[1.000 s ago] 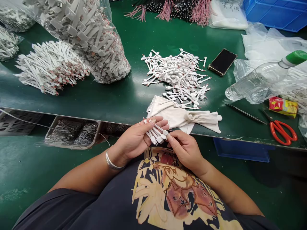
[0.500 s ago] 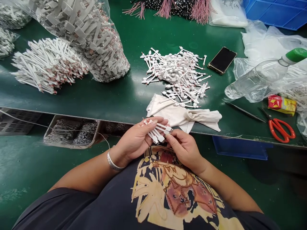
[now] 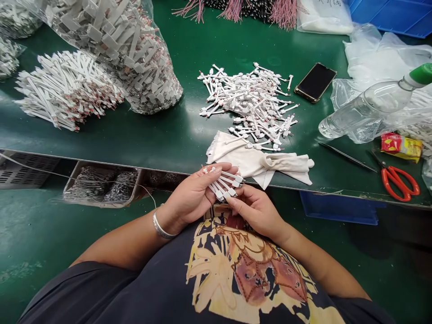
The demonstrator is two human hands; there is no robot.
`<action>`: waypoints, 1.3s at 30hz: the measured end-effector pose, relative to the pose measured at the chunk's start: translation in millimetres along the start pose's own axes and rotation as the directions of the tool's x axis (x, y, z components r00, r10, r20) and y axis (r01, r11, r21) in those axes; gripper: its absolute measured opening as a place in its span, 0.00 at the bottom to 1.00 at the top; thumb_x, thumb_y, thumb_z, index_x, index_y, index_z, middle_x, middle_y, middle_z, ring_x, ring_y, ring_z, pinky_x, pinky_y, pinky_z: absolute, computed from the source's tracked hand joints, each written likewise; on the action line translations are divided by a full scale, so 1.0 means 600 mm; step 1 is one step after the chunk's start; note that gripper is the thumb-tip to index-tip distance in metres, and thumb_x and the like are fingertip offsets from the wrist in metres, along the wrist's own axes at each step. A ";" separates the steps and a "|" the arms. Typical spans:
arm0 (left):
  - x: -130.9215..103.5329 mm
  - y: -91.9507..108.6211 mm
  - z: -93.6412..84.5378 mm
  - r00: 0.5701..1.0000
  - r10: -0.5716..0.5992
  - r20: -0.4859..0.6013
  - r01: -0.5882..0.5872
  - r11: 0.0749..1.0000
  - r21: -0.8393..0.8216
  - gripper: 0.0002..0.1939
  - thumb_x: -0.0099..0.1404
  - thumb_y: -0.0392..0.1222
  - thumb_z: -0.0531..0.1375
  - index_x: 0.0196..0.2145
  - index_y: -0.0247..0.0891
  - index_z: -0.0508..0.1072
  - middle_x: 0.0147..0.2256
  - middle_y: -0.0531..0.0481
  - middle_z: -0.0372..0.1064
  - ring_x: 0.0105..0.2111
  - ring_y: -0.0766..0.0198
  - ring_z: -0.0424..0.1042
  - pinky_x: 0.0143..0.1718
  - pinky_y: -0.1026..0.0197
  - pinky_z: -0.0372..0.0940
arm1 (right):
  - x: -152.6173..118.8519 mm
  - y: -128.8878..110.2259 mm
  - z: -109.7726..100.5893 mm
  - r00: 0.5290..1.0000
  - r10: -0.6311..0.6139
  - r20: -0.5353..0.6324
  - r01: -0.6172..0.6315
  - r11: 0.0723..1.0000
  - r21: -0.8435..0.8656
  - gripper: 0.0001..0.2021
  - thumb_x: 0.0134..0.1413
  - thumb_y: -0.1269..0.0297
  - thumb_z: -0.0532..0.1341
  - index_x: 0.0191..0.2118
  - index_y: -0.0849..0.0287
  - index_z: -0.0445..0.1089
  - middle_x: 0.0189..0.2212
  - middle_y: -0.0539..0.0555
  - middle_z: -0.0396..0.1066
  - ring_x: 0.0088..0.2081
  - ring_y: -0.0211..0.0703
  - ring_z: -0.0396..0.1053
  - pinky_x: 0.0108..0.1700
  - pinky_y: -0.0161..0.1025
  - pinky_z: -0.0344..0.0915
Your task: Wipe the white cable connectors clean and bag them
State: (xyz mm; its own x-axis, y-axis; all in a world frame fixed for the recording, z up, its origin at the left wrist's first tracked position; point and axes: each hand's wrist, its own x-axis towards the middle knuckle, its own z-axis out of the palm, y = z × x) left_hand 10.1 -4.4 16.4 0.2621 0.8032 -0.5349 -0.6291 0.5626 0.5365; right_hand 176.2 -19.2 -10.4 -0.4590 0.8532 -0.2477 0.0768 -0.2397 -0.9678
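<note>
A small bunch of short white cables [image 3: 221, 185] lies fanned across my left hand [image 3: 192, 193], held under its thumb, with the white connectors pointing down and right. The fingers of my right hand [image 3: 258, 210] are closed at the connector ends, thumb and forefinger touching them. Just beyond my hands, a cream cloth [image 3: 248, 157] lies at the table's front edge. Behind the cloth is a loose pile of similar white cables [image 3: 249, 99].
Left on the green table [image 3: 148, 144] are a bundle of white strips [image 3: 67, 90] and a full plastic bag [image 3: 135, 58]. Right are a phone [image 3: 315, 82], bottle [image 3: 371, 105], tweezers [image 3: 347, 156] and red-handled scissors [image 3: 400, 182]. A bin [image 3: 67, 191] sits below the edge.
The cables in my left hand are spread wider, their connectors more fanned out. My right hand's fingertips have shifted slightly left and down along the connectors. The view has moved a little.
</note>
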 end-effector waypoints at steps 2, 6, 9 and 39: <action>0.000 -0.001 0.000 1.000 -0.004 -0.003 0.004 1.000 -0.007 0.09 0.65 0.35 0.56 0.41 0.31 0.75 0.44 0.41 0.72 0.41 0.59 0.73 0.47 0.57 0.67 | 0.000 0.000 0.000 1.000 0.003 -0.009 -0.003 1.000 0.008 0.11 0.56 0.56 0.60 0.31 0.60 0.66 0.23 0.48 0.65 0.25 0.32 0.63 0.30 0.32 0.63; 0.001 -0.001 -0.002 1.000 0.000 0.010 0.000 1.000 -0.004 0.10 0.66 0.36 0.56 0.41 0.30 0.75 0.45 0.41 0.72 0.40 0.60 0.73 0.46 0.57 0.67 | 0.000 0.001 0.001 0.996 0.027 -0.082 -0.021 0.997 0.072 0.13 0.55 0.55 0.61 0.28 0.59 0.63 0.22 0.46 0.64 0.23 0.31 0.61 0.28 0.31 0.62; 0.003 -0.001 -0.001 1.000 0.003 0.008 -0.003 1.000 -0.020 0.10 0.66 0.36 0.55 0.41 0.30 0.75 0.45 0.41 0.72 0.40 0.61 0.73 0.46 0.58 0.67 | 0.000 0.000 0.003 0.992 0.055 -0.111 -0.043 0.993 0.108 0.14 0.54 0.53 0.61 0.28 0.59 0.64 0.20 0.46 0.64 0.21 0.30 0.60 0.26 0.31 0.61; -0.012 0.038 0.013 0.884 0.335 0.326 -0.467 0.660 0.588 0.13 0.63 0.37 0.59 0.45 0.36 0.76 0.49 0.43 0.72 0.52 0.57 0.68 0.61 0.56 0.53 | 0.002 -0.010 -0.017 0.897 0.054 0.439 -0.215 0.920 0.327 0.35 0.51 0.34 0.51 0.49 0.60 0.71 0.42 0.59 0.74 0.42 0.41 0.72 0.41 0.37 0.68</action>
State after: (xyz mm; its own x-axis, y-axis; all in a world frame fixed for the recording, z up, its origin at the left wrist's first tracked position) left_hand -0.4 4.1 37.6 0.2595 0.9623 -0.0810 -0.1072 0.1121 0.9879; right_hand 184.3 -11.7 -5.3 -0.7958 0.5492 -0.2552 -0.1197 -0.5558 -0.8227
